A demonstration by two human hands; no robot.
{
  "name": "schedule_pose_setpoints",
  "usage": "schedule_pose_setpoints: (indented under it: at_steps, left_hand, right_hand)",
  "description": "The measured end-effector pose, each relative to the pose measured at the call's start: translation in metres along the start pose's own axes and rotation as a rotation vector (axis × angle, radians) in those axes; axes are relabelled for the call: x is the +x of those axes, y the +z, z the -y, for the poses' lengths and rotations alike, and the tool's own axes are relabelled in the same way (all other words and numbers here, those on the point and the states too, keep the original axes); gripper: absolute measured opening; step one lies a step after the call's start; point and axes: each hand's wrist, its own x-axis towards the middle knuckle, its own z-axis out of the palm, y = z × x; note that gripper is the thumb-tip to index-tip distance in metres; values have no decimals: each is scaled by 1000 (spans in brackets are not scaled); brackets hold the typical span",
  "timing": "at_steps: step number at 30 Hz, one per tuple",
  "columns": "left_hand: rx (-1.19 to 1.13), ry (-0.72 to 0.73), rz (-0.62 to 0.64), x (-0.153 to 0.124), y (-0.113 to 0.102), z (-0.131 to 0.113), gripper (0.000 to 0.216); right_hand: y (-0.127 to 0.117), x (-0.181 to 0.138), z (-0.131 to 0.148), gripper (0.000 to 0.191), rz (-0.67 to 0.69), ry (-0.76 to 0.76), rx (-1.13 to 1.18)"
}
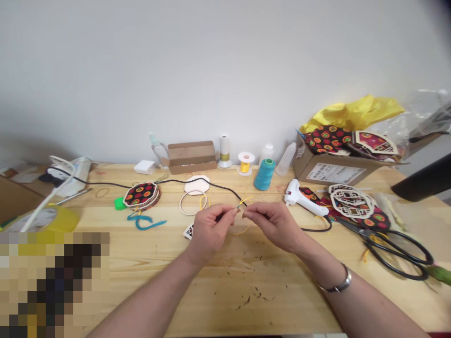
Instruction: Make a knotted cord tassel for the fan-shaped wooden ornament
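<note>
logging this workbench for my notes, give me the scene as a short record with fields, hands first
left hand: thumb and forefinger pinched at yellow thread
right hand: fingertips close to the left's; exact grip too small to tell
right wrist: silver band
behind hands: turquoise thread cone, yellow spool
left side: stack of patterned pieces, blue cord
right side: white glue gun, black-handled scissors, cardboard box
surface: wooden table, dark scraps in front
</note>
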Motion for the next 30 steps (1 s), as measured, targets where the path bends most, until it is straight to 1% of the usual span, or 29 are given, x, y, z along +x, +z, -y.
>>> schedule_pose_setpoints:
  at_steps: [2, 5, 10, 17, 21, 30]
  left_hand:
    - [4, 7, -12, 0, 0, -1, 19]
    - [6, 21, -18, 0, 0, -3, 17]
    - [10, 16, -12, 0, -1, -4, 17]
    - [18, 39, -11, 2, 1, -2, 14]
    - [22, 51, -18, 1, 1, -2, 14]
    - [57, 60, -19, -1, 1, 2, 14]
  right_hand:
    - [-1, 0, 1, 26, -3, -5, -16]
    - [-2, -1, 5, 27, 28, -22, -61]
    - [0, -5, 10, 27, 74, -82, -239]
    - [5, -5, 8, 20, 76, -177, -425]
    - [6, -6, 7, 16, 74, -204, -462]
    - [4, -9, 7, 18, 49, -277, -496]
